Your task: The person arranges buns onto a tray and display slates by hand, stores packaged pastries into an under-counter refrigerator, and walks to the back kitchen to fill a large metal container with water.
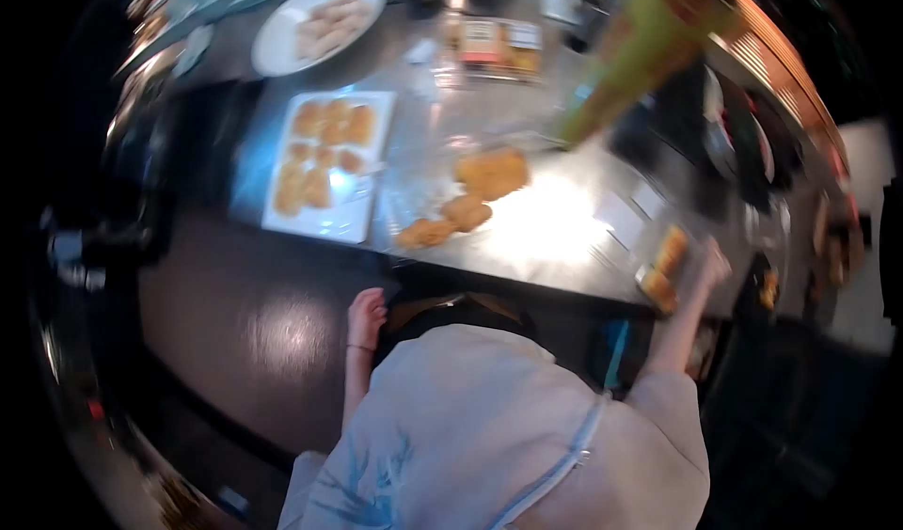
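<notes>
My left hand [367,316] hangs in front of the counter's edge, its fingers loosely curled with nothing showing in them. My right hand [712,265] is at the right of the steel counter, just beyond a clear pack of golden-brown bread pieces [665,267]. Motion blurs its fingers, and I cannot tell whether they grip the pack. A white rectangular tray [372,177] of golden-brown breaded pieces is at the left. Nearer the middle, a large breaded piece [493,174] and smaller fried pieces [467,212] lie on a clear, shiny surface.
A white oval dish [276,46] with pale pieces stands at the back left. Labelled food packs [499,46] are behind the middle. A tall green-yellow bag-like object [640,46] rises at the right, with dark items beyond it. Small pale cards [621,218] lie on the counter.
</notes>
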Tool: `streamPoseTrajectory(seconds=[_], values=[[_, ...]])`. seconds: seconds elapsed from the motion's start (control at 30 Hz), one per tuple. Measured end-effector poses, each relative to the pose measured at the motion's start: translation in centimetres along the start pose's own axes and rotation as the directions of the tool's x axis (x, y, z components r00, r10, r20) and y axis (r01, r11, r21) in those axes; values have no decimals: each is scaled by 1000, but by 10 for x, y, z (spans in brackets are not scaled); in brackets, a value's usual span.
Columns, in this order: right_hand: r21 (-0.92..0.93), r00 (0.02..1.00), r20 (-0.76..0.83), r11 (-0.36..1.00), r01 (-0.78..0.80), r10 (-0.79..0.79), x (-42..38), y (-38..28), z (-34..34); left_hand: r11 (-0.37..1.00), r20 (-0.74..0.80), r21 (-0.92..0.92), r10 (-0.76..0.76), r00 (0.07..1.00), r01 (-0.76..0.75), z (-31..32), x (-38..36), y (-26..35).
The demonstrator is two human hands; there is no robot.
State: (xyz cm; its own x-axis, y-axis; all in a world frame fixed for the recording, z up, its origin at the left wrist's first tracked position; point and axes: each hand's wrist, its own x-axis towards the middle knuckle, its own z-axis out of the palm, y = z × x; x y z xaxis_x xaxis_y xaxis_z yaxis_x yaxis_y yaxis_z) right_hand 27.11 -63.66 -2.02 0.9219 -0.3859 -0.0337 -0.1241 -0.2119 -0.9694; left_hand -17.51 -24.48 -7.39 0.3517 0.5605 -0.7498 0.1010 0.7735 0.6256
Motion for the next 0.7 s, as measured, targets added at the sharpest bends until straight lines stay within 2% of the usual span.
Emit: streamPoseTrajectory(seconds=[0.1, 0.13, 0.17, 0.23, 0.27, 0.33, 0.37, 0.4, 0.43, 0.47, 0.5, 0.53, 0.6, 0.63, 0.7], values=[[48, 966, 258, 999, -25, 11, -56, -56, 0, 999, -26, -41, -4, 1000, 3, -8, 9, 6], [3, 875, 482, 999, -47, 40, -76, -79, 5, 998, -35, -61, 0, 999, -2, -13, 10, 9], [189, 838, 534, 982, 8, -110, -128, -108, 16, 997, -38, -75, -2, 999, -1, -15, 8, 10], [273, 650, 739, 961, -50, -176, -193, -142, 34, 995, -55, -97, 8, 998, -13, -22, 8, 13], [265, 372, 910, 947, -183, -182, -211, -146, 52, 994, -56, -104, 21, 998, -27, -26, 10, 16], [331, 74, 943, 898, -290, -323, -274, -153, 110, 992, -60, -126, 20, 998, -27, -32, 19, 21], [141, -200, 968, 987, -74, -153, -301, -164, 141, 991, -56, -133, 21, 998, -29, -37, 22, 26], [1, -369, 928, 993, -118, -44, -340, -170, 173, 985, -39, -169, 27, 999, -34, -42, 25, 30], [-88, -414, 910, 979, -185, 4, -373, -155, 195, 984, -38, -176, 26, 999, -33, -46, 27, 33], [-77, -363, 928, 997, 30, 83, -406, -158, 216, 982, -33, -185, 42, 999, -48, -51, 27, 37], [186, -361, 931, 916, 356, -49, -424, -148, 243, 979, -28, -193, 57, 998, -61, -56, 27, 39], [345, -346, 925, 723, 598, -156, -444, -133, 270, 979, -24, -197, 53, 998, -57, -60, 26, 42], [413, -321, 909, 689, 596, -266, -467, -82, 319, 973, -12, -220, 67, 998, -68, -69, 25, 49], [404, -313, 913, 689, 602, -261, -472, -72, 333, 974, -4, -219, 61, 998, -60, -73, 24, 52], [436, -262, 890, 523, 732, -374, -482, -60, 349, 977, 7, -178, 124, 992, -121, -84, 22, 54]])
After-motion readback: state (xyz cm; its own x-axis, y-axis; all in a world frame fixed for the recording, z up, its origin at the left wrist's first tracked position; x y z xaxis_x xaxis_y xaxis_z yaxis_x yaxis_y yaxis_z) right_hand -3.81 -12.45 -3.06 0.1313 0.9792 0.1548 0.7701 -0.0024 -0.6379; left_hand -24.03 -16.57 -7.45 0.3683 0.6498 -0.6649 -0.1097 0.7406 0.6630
